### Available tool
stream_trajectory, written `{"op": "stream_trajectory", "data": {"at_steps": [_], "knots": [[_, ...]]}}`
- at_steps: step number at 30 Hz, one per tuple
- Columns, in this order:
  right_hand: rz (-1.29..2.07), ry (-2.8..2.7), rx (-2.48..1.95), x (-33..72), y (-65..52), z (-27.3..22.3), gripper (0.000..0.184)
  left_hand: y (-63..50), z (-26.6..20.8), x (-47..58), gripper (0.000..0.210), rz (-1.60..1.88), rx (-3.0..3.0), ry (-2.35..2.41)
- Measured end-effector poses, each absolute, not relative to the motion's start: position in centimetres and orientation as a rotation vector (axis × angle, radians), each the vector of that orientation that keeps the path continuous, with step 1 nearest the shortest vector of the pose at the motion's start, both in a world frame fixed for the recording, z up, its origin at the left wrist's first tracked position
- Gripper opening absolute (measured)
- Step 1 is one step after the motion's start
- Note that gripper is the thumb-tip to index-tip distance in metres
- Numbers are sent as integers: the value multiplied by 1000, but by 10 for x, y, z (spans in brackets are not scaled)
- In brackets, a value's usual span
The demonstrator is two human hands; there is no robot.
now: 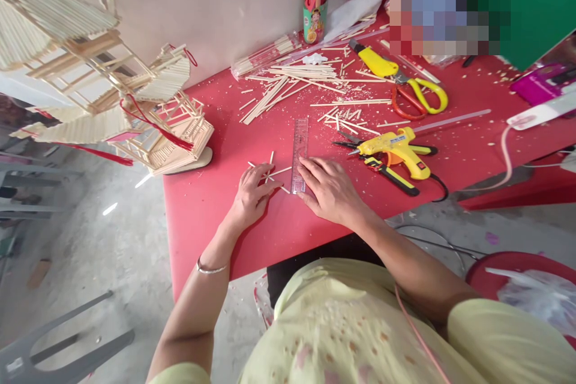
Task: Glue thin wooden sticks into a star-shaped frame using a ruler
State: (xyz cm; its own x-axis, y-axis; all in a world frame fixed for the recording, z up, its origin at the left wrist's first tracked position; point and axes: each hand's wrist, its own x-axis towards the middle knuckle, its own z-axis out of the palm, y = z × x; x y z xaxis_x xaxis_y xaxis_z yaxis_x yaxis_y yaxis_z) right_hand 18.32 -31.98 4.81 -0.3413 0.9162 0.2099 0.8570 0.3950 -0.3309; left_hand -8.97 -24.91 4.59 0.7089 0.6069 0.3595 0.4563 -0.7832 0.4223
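My left hand [250, 193] rests on the red table, its fingers closed on a few thin wooden sticks [281, 172] that cross one another like a star. Just to the right, a clear plastic ruler [300, 139] lies flat, its near edge by the tips of the sticks. My right hand [332, 191] holds the ruler down, fingertips on its face and thumb at its lower end. Beyond my right hand lie a yellow glue gun [390, 145] and, partly under it, pliers with black and yellow handles [396, 181].
A stick-built pavilion model [173, 138] with red tassels stands at the left table edge. Loose wooden sticks [270, 99] and crumbs cover the back. Scissors [427, 93], a yellow utility knife [373, 62], a pen cup [314, 23] and a white power strip [540, 113] lie around.
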Motion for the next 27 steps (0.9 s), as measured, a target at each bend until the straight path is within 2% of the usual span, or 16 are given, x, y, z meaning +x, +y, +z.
{"op": "stream_trajectory", "data": {"at_steps": [27], "knots": [[228, -2323, -1564, 183, -320, 50, 60, -249, 45, -90, 33, 681, 2600, 870]]}}
